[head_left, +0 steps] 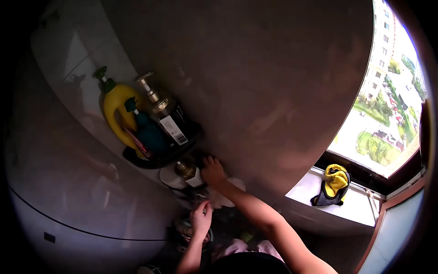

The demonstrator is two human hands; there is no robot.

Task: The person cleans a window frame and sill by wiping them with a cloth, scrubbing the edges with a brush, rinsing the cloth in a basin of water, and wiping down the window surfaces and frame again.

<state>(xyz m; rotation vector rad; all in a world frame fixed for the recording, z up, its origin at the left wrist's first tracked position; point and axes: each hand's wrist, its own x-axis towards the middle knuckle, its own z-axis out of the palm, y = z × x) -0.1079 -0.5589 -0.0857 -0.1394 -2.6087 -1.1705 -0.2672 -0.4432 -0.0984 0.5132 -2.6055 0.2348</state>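
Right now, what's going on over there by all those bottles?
A person is reaching in by the wall. The right hand is beside a small brown pump bottle; I can't tell if they touch. The left hand is lower, its fingers curled, but it's too dark to see what it holds, if anything. Above, a yellow bottle, a teal bottle and a black pump bottle stand on a black shelf. A yellow and grey cloth lies by the window.
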